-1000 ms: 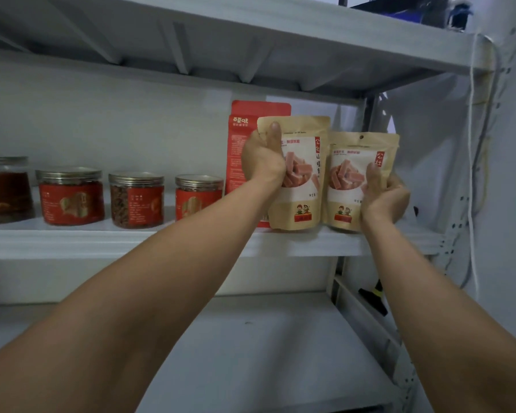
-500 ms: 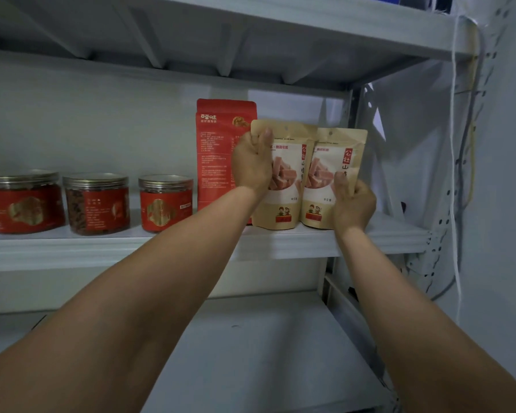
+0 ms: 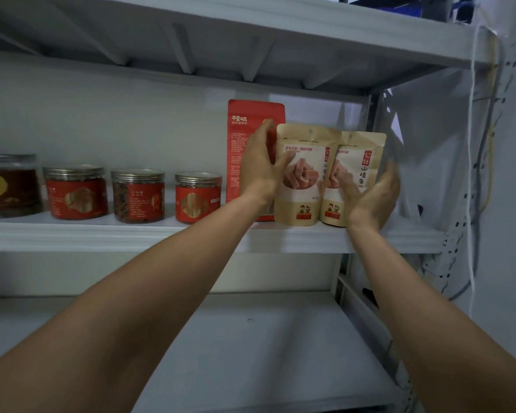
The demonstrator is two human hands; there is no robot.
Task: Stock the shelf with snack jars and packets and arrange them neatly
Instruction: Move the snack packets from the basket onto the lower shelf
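Two tan snack packets stand upright side by side on the middle shelf, the left packet slightly overlapping the right packet. A taller red packet stands behind them to the left. My left hand is open beside the left packet's left edge, fingers apart, thumb near its front. My right hand is open in front of the right packet's lower right, blurred, holding nothing. Further left stand three red-labelled jars with metal lids and a darker jar.
The upper shelf hangs close above the packets. The lower shelf lies below my arms. A perforated upright and loose cables run down the right side. Some shelf surface shows to the right of the packets.
Both hands have let go of the tan packets and opened; the packets now stand on the shelf by themselves. The view shifted slightly, showing more jars on the left.
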